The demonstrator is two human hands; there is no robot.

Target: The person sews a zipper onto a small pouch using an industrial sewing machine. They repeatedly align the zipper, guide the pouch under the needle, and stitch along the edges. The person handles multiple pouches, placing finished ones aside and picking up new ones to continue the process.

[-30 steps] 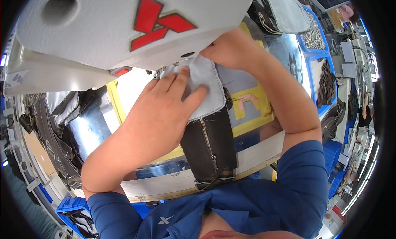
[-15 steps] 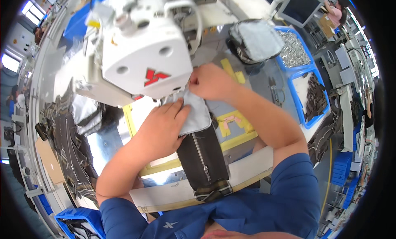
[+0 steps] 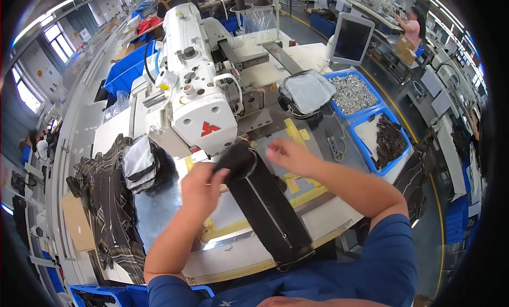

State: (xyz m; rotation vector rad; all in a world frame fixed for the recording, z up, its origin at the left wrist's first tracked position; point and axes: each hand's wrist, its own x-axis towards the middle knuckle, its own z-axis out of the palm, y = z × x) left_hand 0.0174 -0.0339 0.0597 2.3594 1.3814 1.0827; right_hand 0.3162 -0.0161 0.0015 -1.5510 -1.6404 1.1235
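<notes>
At the far left of the tabletop, a flat brown cardboard sheet lies partly under a heap of dark plaid fabric pieces with metal zippers. Just right of the heap is a stack of dark fabric pieces with pale grey tops. Farther back stands an open blue plastic bin, and to its right the long white sewing machine with a red emblem on its front.

On the near side of the machine, the left hand is closed, gripping the edge of a long black fabric piece with a silver zipper between thumb and fingers. The piece runs from the near edge of the tabletop toward the machine; its far end is lifted and blurred. The right hand is just right of that end, fingers bent; blur makes it impossible to tell whether it grips anything.

Beyond the right hand are strips of yellow tape and a second grey-topped stack. Farther right lie small metal snips, near a blue tray of silver metal parts and a nearer blue tray of dark fabric strips. A grey-framed monitor stands behind them.
</notes>
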